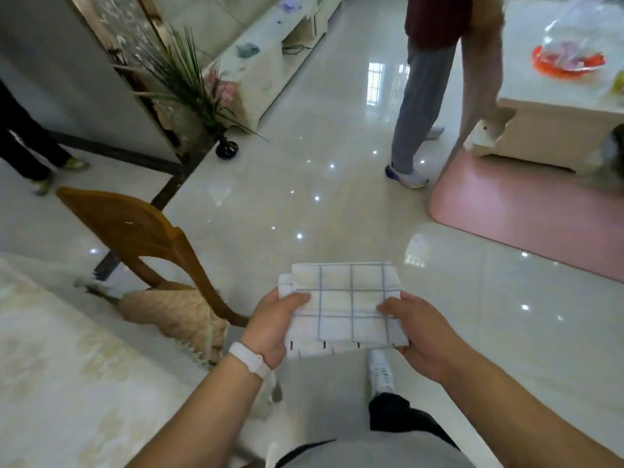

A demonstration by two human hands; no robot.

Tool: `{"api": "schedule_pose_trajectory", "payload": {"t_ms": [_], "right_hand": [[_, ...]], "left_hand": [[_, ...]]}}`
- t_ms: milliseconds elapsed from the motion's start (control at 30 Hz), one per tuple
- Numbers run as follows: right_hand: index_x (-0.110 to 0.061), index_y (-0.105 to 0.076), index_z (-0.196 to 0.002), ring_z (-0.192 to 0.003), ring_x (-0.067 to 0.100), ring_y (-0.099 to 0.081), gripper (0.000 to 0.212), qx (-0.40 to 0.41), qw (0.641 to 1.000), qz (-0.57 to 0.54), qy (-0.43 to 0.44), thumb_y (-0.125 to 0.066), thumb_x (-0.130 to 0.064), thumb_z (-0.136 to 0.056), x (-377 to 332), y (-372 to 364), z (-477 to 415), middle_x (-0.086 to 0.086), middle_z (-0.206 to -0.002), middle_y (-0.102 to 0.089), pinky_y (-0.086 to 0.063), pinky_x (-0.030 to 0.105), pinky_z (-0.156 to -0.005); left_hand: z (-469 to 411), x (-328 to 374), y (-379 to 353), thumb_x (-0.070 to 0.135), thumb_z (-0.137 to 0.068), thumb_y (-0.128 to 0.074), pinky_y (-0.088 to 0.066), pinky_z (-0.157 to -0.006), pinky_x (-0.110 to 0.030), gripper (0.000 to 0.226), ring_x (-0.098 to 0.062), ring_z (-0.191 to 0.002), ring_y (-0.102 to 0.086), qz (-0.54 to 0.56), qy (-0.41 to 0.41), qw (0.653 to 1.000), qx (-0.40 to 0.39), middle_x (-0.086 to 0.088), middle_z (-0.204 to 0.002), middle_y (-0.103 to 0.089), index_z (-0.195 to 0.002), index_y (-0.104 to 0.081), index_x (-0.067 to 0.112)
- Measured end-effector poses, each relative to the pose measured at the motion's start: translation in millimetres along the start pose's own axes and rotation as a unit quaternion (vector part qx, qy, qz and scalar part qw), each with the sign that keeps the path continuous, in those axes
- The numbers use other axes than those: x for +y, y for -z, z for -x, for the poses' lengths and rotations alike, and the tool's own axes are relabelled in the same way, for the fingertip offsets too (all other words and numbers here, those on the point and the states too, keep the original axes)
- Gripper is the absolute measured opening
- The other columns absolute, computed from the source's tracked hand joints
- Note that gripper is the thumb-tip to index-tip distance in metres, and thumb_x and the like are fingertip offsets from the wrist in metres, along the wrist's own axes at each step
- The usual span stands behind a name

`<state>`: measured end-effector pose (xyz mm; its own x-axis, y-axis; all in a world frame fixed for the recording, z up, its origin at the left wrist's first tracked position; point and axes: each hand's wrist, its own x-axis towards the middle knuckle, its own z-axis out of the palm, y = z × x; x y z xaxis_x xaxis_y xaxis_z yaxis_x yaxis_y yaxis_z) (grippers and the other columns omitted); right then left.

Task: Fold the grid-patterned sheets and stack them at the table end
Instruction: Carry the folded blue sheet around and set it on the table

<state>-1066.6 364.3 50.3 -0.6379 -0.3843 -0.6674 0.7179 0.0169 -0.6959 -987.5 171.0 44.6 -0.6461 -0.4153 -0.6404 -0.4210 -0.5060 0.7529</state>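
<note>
A white sheet with a blue grid pattern is folded into a small flat rectangle and held in the air over the glossy floor, in front of my body. My left hand grips its left edge, thumb on top, with a white band on the wrist. Its right edge is pinched by my right hand, thumb on top and fingers underneath. A few layers show at the sheet's left and near edges. The pale marble-look table lies to my left.
A wooden chair with a tan cushion stands by the table. A person stands ahead on the tiled floor, next to a pink mat and a white low table. A potted plant and another person's legs are at far left.
</note>
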Motion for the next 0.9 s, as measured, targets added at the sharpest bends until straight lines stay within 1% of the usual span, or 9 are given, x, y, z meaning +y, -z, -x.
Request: {"api": "schedule_pose_trajectory", "payload": {"t_ms": [167,333,467,533,600,667,733,800,900], "right_hand": [[-0.004,-0.065,-0.103,-0.080,0.030,-0.066,0.020,-0.008,0.999,0.035,-0.019,-0.054,0.002,-0.088,-65.7,16.4,-54.5,0.017,-0.094,-0.069,-0.051,0.034,-0.065],[-0.005,-0.067,-0.099,-0.079,0.029,-0.069,0.019,-0.038,0.996,0.079,-0.011,-0.054,0.002,-0.088,-121.3,22.7,-98.8,0.014,-0.092,-0.072,-0.053,0.035,-0.067],[-0.008,-0.069,-0.097,-0.075,0.026,-0.070,0.019,-0.073,0.993,0.089,-0.004,-0.054,0.001,-0.089,-151.6,13.8,-123.1,0.008,-0.083,-0.075,-0.053,0.033,-0.066],[-0.007,-0.069,-0.100,-0.080,0.028,-0.070,0.019,-0.083,0.992,0.099,-0.003,-0.055,0.000,-0.088,-162.8,5.8,-136.5,0.010,-0.086,-0.075,-0.052,0.037,-0.071],[-0.007,-0.068,-0.102,-0.085,0.031,-0.069,0.020,-0.083,0.991,0.106,-0.009,-0.055,-0.001,-0.088,-171.5,-4.8,-152.7,0.013,-0.094,-0.074,-0.052,0.038,-0.072],[-0.006,-0.067,-0.102,-0.081,0.029,-0.069,0.021,-0.097,0.989,0.110,-0.009,-0.053,0.001,-0.088,-179.8,-19.2,-167.1,0.013,-0.094,-0.073,-0.053,0.034,-0.067],[-0.006,-0.067,-0.102,-0.078,0.027,-0.068,0.021,-0.113,0.987,0.117,-0.010,-0.053,0.001,-0.088,-187.2,-35.0,-183.1,0.011,-0.088,-0.073,-0.052,0.033,-0.065],[-0.005,-0.067,-0.102,-0.078,0.028,-0.067,0.020,-0.112,0.986,0.124,-0.014,-0.055,0.000,-0.088,-194.3,-52.7,-200.6,0.010,-0.084,-0.073,-0.051,0.035,-0.069],[-0.004,-0.067,-0.102,-0.080,0.030,-0.066,0.020,-0.103,0.984,0.142,-0.019,-0.055,0.000,-0.087,-205.5,-84.0,-232.7,0.013,-0.087,-0.071,-0.048,0.035,-0.070]], "left_hand": [[-39.0,36.7,-53.4,-0.003,-0.087,-0.057,-0.050,-0.090,-0.056,0.026,-0.041,-0.102,-0.064,0.006,0.000,0.999,0.033,-0.025,-0.108,-0.068,-0.112,-0.063,-0.003],[-69.8,70.1,-85.5,0.005,-0.078,-0.067,-0.045,-0.094,-0.064,0.040,-0.044,-0.107,-0.062,0.035,-0.015,0.998,0.047,-0.026,-0.113,-0.066,-0.117,-0.062,-0.003],[-84.8,91.7,-92.8,-0.001,-0.087,-0.058,-0.046,-0.093,-0.063,0.030,-0.046,-0.107,-0.061,0.052,-0.022,0.996,0.074,-0.028,-0.113,-0.065,-0.117,-0.061,-0.004],[-94.7,100.1,-91.6,0.000,-0.087,-0.059,-0.046,-0.092,-0.063,0.030,-0.047,-0.106,-0.061,0.057,-0.030,0.995,0.080,-0.028,-0.113,-0.066,-0.116,-0.062,-0.003],[-103.7,109.1,-86.8,0.003,-0.082,-0.065,-0.045,-0.092,-0.065,0.036,-0.046,-0.106,-0.061,0.068,-0.035,0.993,0.089,-0.028,-0.113,-0.065,-0.118,-0.062,-0.002],[-113.9,118.5,-78.8,0.009,-0.074,-0.070,-0.044,-0.094,-0.066,0.046,-0.045,-0.107,-0.061,0.082,-0.039,0.991,0.095,-0.027,-0.114,-0.065,-0.118,-0.062,-0.001],[-128.1,127.8,-69.2,0.007,-0.077,-0.070,-0.044,-0.093,-0.065,0.041,-0.045,-0.107,-0.061,0.095,-0.041,0.989,0.107,-0.026,-0.113,-0.066,-0.116,-0.063,-0.001],[-146.1,138.9,-58.4,0.002,-0.085,-0.064,-0.046,-0.092,-0.064,0.030,-0.045,-0.105,-0.062,0.099,-0.042,0.987,0.121,-0.026,-0.111,-0.067,-0.115,-0.064,-0.001],[-180.0,158.0,-39.4,0.001,-0.087,-0.061,-0.050,-0.090,-0.058,0.022,-0.038,-0.097,-0.066,0.097,-0.044,0.987,0.124,-0.025,-0.107,-0.069,-0.108,-0.066,0.000]]}}
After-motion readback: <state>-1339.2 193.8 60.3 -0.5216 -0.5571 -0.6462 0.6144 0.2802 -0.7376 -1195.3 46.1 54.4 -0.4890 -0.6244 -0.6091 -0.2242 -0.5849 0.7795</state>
